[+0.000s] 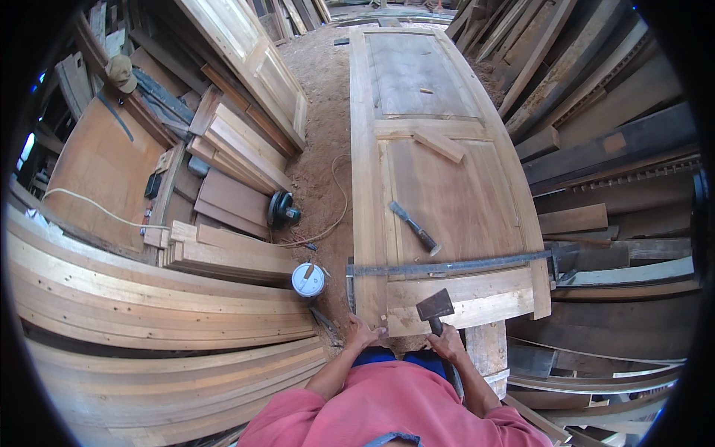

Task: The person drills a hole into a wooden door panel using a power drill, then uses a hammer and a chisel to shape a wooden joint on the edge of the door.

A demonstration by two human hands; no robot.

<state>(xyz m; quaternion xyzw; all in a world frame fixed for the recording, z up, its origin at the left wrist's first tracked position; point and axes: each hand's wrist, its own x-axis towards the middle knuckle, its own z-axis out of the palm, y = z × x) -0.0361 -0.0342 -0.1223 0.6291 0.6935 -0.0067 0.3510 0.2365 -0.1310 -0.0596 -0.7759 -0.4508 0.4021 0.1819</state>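
Note:
A long panelled wooden door (pixel 366 186) lies flat in front of me, its near end at my waist. At that end's left corner, my left hand (pixel 363 332) grips the edge, with the thumb towards the end face. My right hand (pixel 447 343) is closed round the handle of a hammer (pixel 435 305), whose dark, blocky head is raised over the door's near rail. A metal bar clamp (pixel 447 267) spans the door's width. Beyond it a chisel (pixel 414 228) lies slantwise on the lower panel. Farther up, a small wood block (pixel 439 146) rests near the middle rail.
Left of the door stands a white bucket (pixel 307 280) with a small tool on its lid. A green power tool (pixel 283 209) and its cord are behind it. Stacked boards (pixel 156 309) fill the left; more planks (pixel 618 175) lean at right. Another panelled door (pixel 261 71) stands far left.

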